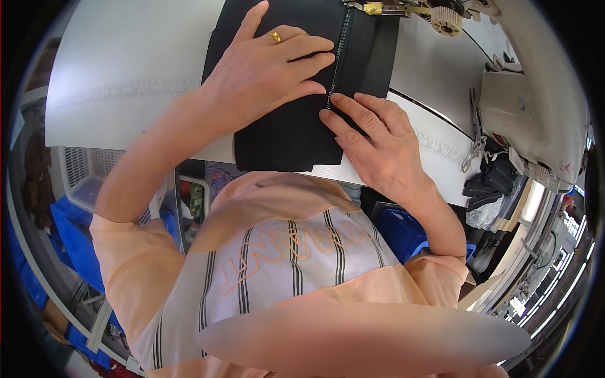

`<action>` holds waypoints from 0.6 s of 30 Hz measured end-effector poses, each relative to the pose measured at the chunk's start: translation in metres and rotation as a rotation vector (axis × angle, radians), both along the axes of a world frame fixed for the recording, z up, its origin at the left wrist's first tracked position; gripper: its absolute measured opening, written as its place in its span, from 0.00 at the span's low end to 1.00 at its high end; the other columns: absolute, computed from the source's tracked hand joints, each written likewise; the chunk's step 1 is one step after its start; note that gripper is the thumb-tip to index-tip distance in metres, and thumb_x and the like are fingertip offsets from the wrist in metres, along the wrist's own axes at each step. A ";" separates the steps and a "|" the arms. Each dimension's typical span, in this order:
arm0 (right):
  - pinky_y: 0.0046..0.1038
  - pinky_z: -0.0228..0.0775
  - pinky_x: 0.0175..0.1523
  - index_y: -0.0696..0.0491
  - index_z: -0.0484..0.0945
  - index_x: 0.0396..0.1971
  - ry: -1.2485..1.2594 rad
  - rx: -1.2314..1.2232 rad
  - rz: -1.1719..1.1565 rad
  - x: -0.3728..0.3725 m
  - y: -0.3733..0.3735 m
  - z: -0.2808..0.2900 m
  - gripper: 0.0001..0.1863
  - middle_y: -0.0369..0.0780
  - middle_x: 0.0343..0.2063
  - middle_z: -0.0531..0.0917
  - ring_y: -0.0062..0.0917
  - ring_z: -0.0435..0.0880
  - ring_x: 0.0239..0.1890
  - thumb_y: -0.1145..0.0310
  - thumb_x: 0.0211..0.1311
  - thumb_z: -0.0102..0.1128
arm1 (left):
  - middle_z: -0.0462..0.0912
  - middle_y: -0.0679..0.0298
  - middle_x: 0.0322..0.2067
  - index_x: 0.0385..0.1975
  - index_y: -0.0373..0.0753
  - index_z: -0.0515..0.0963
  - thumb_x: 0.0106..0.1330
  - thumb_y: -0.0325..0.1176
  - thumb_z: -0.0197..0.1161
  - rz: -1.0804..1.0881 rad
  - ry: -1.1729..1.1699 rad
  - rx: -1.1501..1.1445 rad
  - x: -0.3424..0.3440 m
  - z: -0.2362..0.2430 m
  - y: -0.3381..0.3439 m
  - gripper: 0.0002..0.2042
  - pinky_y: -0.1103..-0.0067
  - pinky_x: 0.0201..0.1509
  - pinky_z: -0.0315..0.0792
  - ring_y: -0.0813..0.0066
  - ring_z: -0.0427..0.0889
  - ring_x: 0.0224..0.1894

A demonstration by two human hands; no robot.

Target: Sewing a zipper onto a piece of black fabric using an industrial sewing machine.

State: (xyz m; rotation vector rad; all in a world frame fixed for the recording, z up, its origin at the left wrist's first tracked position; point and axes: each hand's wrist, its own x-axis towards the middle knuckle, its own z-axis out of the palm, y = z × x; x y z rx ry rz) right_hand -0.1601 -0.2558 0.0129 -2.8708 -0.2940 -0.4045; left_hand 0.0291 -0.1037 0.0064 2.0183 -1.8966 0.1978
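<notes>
Black fabric (pixel 277 132) lies on the white work surface (pixel 120 75), with a metal-toothed zipper (pixel 340 50) running along its right part up to the sewing machine's presser area (pixel 372 9). My left hand (pixel 271 69) rests on the fabric left of the zipper, fingers spread, with a gold ring on one. My right hand (pixel 378 138) lies lower and to the right, its fingertips on the fabric beside and on the zipper's lower part, fingers slightly bent and apart.
The machine body (pixel 529 113) stands at right, with scissors (pixel 474 126) and black pieces (pixel 488 183) nearby. Below the surface are a white plastic basket (pixel 85 167), blue bins (pixel 400 233) and a blue container (pixel 75 233) at left.
</notes>
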 end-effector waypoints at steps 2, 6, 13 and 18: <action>0.34 0.71 0.52 0.49 0.80 0.49 0.011 -0.010 0.006 0.000 -0.001 -0.001 0.25 0.35 0.53 0.78 0.33 0.73 0.52 0.74 0.45 0.62 | 0.78 0.76 0.54 0.51 0.47 0.80 0.56 0.44 0.67 0.074 0.006 -0.054 -0.004 -0.007 0.001 0.21 0.57 0.70 0.50 0.77 0.74 0.55; 0.34 0.71 0.52 0.49 0.80 0.49 -0.006 0.032 0.021 0.000 -0.003 -0.003 0.25 0.35 0.53 0.78 0.33 0.73 0.53 0.73 0.45 0.63 | 0.77 0.78 0.56 0.51 0.48 0.80 0.56 0.45 0.68 0.095 -0.006 -0.062 -0.002 -0.009 0.004 0.22 0.58 0.70 0.50 0.78 0.74 0.55; 0.32 0.69 0.52 0.47 0.81 0.48 -0.021 0.018 0.004 0.001 -0.005 -0.004 0.25 0.33 0.54 0.78 0.31 0.74 0.52 0.70 0.44 0.66 | 0.77 0.78 0.57 0.51 0.48 0.80 0.56 0.46 0.68 0.035 0.042 0.002 0.007 -0.002 0.002 0.22 0.58 0.70 0.49 0.75 0.73 0.54; 0.32 0.69 0.52 0.46 0.81 0.48 -0.016 0.020 -0.006 0.004 -0.005 -0.002 0.24 0.32 0.53 0.78 0.30 0.74 0.52 0.69 0.44 0.68 | 0.77 0.78 0.57 0.50 0.47 0.80 0.57 0.46 0.67 0.020 0.040 -0.016 0.010 -0.002 0.000 0.22 0.57 0.70 0.49 0.74 0.73 0.54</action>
